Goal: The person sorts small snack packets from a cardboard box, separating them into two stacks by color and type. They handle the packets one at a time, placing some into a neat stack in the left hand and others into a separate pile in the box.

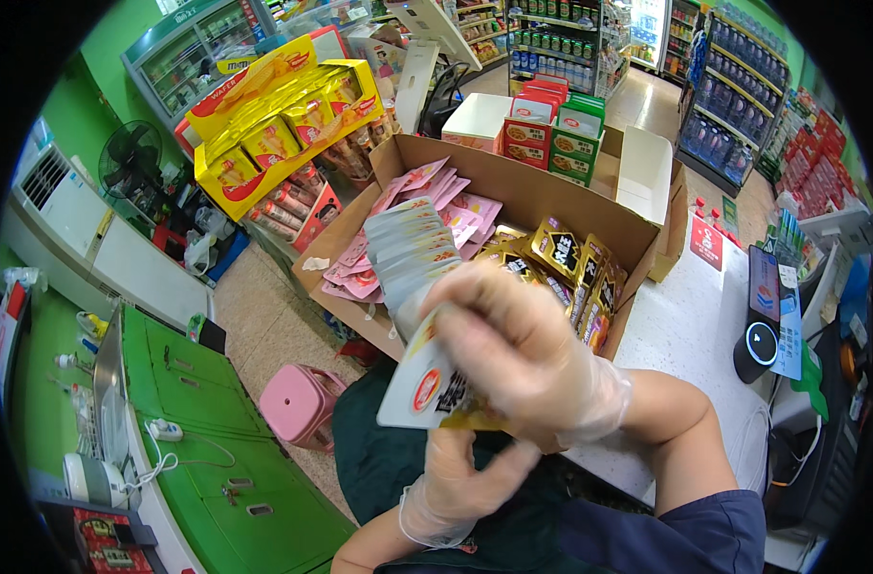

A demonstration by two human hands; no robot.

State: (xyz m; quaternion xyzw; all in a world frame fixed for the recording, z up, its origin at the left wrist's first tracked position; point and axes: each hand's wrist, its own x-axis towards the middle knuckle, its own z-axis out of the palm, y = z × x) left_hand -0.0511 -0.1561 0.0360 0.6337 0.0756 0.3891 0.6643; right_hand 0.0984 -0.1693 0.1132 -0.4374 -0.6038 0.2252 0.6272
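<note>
Clear plastic gloves cover both of my hands. My right hand (515,359) is blurred and grips a white and yellow printed snack packet (418,391) by its upper part. Just below, my left hand (458,488) reaches up with thumb and finger spread; the fingertips are partly hidden at the packet's lower edge. Beyond my hands is an open cardboard box (580,204). It holds pink packets (472,212), an overlapping row of pale packets (411,240), and black and gold packets (555,251). My right hand covers part of the row.
A yellow wafer display box (286,136) stands beyond the carton's left side. Red cartons (530,125) and green cartons (576,140) stand behind it. On the white counter (666,330) at right is a payment device (759,316). A pink stool (300,402) and green cabinets (214,430) are left.
</note>
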